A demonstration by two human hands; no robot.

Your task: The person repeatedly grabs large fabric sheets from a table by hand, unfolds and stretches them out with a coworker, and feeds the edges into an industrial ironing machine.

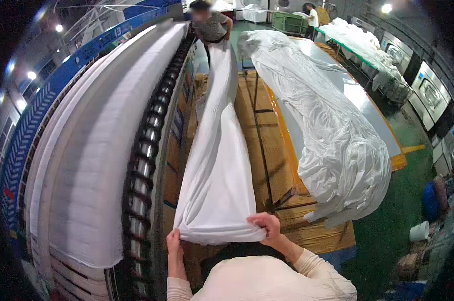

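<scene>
A long white sheet stretches away from me, held at its near edge by both my hands. My left hand is closed on the left corner. My right hand grips the edge near the right corner, fingers bent over the cloth. The sheet narrows toward its far end, where a co-worker stands with it gathered at the waist. The middle of the sheet hangs in long folds between us, above the brown floor covering.
Along the left runs a large machine with a black spiral roller and white cloth on it. On the right, a table bears crumpled white sheets. Farther back are another person, a green cart and washing machines.
</scene>
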